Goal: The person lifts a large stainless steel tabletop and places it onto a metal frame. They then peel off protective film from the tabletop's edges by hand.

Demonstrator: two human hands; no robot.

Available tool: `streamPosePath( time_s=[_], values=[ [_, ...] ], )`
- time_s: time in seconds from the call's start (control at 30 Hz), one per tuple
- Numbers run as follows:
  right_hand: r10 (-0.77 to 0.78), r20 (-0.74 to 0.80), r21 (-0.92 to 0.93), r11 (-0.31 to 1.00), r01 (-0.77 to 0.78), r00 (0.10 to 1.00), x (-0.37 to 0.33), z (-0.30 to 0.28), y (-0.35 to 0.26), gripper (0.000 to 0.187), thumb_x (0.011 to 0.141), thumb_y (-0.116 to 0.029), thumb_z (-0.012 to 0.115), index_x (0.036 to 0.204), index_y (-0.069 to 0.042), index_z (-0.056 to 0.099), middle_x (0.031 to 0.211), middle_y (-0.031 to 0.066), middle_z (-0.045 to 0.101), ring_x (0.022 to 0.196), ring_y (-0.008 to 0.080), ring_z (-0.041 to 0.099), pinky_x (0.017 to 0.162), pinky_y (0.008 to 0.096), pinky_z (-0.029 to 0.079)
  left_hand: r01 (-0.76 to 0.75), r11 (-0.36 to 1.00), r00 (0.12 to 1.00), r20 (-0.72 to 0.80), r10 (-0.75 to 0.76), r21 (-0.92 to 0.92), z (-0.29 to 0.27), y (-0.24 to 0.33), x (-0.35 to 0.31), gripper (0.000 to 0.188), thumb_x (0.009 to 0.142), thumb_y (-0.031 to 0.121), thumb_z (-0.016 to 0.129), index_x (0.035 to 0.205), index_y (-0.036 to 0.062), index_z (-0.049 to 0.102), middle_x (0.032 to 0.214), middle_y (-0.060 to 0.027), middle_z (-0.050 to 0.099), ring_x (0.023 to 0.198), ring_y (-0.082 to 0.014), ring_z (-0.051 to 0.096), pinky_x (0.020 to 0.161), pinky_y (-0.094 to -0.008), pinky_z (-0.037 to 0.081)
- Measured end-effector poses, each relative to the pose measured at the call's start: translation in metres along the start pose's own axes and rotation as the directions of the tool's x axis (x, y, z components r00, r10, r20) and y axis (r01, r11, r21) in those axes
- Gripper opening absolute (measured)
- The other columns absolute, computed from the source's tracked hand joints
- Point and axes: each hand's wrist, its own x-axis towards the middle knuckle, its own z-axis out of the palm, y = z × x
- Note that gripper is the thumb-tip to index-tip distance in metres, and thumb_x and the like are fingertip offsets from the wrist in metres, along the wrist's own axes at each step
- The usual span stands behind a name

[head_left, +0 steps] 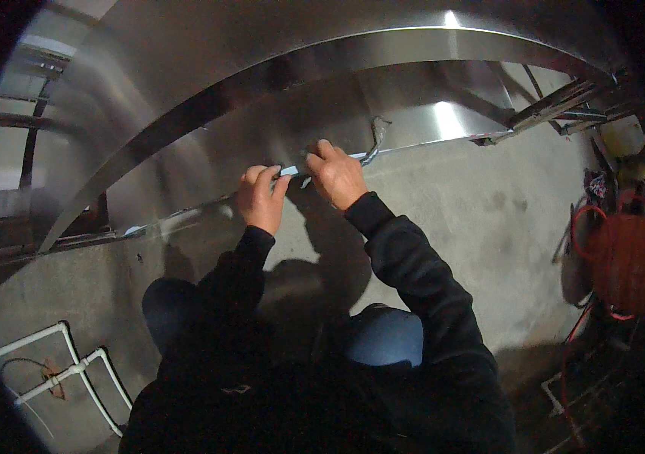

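A large brushed-metal panel (300,117) with a curved raised rim spans the far side. Along its lower edge a pale blue strip (289,172) shows between my two hands. My left hand (260,198) is closed, its thumb and fingers pinching the strip's left end at the edge. Just right of it, my right hand (334,175) is closed with curled fingers against the panel; what it grips is hidden behind the fingers. A crumpled silvery twisted piece (377,140) sticks up beside my right hand at the panel's edge.
Below the panel lies a grey concrete floor (443,212). White pipe framing (77,368) is at lower left. A red object (625,257) with hoses and a yellowish container (623,136) stand at the right. Dark metal supports (557,106) hold the panel's right end.
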Motion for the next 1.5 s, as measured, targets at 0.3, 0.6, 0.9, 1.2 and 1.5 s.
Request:
streamPosePath(
  time_s=[0.3,0.6,0.9,1.2,1.5],
  values=[
    [-0.004,0.045,-0.035,0.999,0.006,0.999,-0.001,-0.004,-0.003,0.011,0.065,-0.008,0.059,0.076,-0.007,0.055,0.082,0.0093,0.048,0.071,0.0255,0.055,0.054,0.0364,0.047,0.077,0.970,0.984,0.140,-0.111,0.231,0.006,-0.004,0.016,0.010,0.076,0.013,0.057,0.072,0.0035,0.058,0.078,-0.0118,0.056,0.079,-0.0304,0.054,0.067,-0.0403,0.044],
    [0.008,0.032,0.034,0.999,-0.009,0.999,-0.003,-0.004,-0.001,0.013,0.064,-0.006,0.060,0.076,-0.005,0.054,0.084,0.0106,0.048,0.071,0.0272,0.055,0.056,0.0377,0.047,-0.022,0.976,0.978,0.208,-0.025,0.218,0.010,-0.006,0.009,0.006,0.077,0.008,0.054,0.075,0.0028,0.055,0.083,-0.0150,0.054,0.082,-0.0330,0.051,0.071,-0.0413,0.042],
    [0.074,0.038,0.102,0.992,-0.077,0.997,-0.008,-0.007,0.005,0.018,0.066,-0.006,0.063,0.080,-0.004,0.051,0.085,0.0105,0.049,0.075,0.0308,0.054,0.059,0.0398,0.045,0.019,0.997,0.990,0.141,-0.029,0.075,0.008,-0.003,0.000,0.004,0.079,0.007,0.052,0.080,0.0038,0.051,0.088,-0.0144,0.051,0.086,-0.0344,0.049,0.072,-0.0417,0.041],
    [0.089,0.032,0.129,0.987,-0.092,0.996,-0.007,-0.003,0.004,0.021,0.062,-0.004,0.063,0.079,-0.005,0.051,0.086,0.0101,0.049,0.076,0.0311,0.054,0.060,0.0398,0.045,0.154,0.979,0.974,0.186,-0.129,-0.131,0.010,-0.012,0.002,0.011,0.077,0.004,0.054,0.086,0.0027,0.048,0.082,-0.0153,0.054,0.076,-0.0344,0.054,0.066,-0.0408,0.043],
    [0.092,0.033,0.120,0.988,-0.096,0.995,-0.009,-0.003,0.006,0.021,0.063,-0.004,0.063,0.080,-0.005,0.051,0.087,0.0101,0.050,0.077,0.0314,0.054,0.061,0.0396,0.045,0.129,0.991,0.974,0.185,-0.133,0.029,0.007,0.002,0.019,0.010,0.071,0.005,0.060,0.077,0.0051,0.052,0.075,-0.0122,0.056,0.074,-0.0322,0.056,0.062,-0.0401,0.045]
  ],
)
